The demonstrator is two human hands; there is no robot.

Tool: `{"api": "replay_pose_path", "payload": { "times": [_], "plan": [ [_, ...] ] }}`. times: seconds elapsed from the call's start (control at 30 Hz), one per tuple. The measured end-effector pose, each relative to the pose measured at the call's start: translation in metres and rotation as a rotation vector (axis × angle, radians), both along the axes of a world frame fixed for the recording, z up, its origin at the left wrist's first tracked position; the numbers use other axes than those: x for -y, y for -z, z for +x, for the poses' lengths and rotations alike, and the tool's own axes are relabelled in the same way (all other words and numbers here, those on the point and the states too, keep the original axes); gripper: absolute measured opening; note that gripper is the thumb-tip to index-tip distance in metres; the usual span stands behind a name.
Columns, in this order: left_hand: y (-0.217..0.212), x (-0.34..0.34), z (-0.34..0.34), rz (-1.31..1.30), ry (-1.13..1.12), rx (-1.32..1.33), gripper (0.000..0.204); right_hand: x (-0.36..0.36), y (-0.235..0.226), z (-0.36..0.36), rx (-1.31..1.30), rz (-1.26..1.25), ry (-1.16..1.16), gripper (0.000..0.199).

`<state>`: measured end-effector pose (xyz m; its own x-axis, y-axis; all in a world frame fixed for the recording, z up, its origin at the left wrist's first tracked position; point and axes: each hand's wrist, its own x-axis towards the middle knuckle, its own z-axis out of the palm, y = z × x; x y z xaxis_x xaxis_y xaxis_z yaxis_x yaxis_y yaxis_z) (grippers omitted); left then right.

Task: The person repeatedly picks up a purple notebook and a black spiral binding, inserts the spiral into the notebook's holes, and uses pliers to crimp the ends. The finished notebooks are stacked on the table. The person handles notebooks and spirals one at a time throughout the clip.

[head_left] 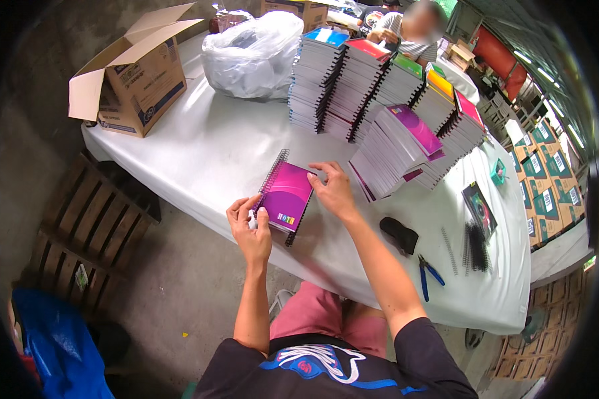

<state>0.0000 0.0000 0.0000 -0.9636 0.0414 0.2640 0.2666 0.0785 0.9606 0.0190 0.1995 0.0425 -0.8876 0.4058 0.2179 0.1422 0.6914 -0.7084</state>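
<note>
Closest to the camera, find a black shirt (406,362), then pink shorts (313,312), both behind the hands. Between the left hand (249,229) and right hand (333,189), find a purple notebook (287,193) lying on the table (239,133), with a wire coil (273,174) along the side toward the left hand.

Read the left hand as half curled, thumb and fingers at the coil side near the lower corner; cannot tell, with fingertips partly hidden, whether pinching or merely touching. Read the right hand as loosely spread, thumb and fingertips at the opposite upper edge, with nothing clasped.

Judge the step in hand as work on the coil binding, probably seating or checking the wire. For the next move, count on needing steady support from the right hand and a small, careful turn or push from the left, without bending the wire.

Beyond the right hand, see tall stacks of notebooks (356,80). Back and rightward from that hand, see a black pouch-like object (399,235), blue-handled pliers (431,276) and loose black coils (476,251). Beyond the left hand, see a cardboard box (140,83) with raised flaps.
</note>
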Motion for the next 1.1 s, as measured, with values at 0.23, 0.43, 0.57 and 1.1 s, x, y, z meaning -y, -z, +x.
{"api": "replay_pose_path", "payload": {
  "times": [0.23,0.43,0.57,1.1],
  "plan": [
    [-0.011,-0.004,-0.005,0.086,-0.056,-0.133,0.036,-0.018,-0.084,0.047,-0.411,0.73,0.17,0.038],
    [0.005,-0.032,-0.002,0.325,0.019,0.02,0.035,-0.175,-0.139,0.101,0.024,0.422,0.746,0.05],
    [0.006,-0.035,-0.003,0.383,-0.007,0.032,0.03,-0.216,-0.123,0.104,0.118,-0.174,0.38,0.063],
    [-0.098,-0.041,0.076,0.074,0.011,-0.908,0.053,-0.076,-0.15,0.155,-0.441,0.131,0.37,0.036]
  ]
}}
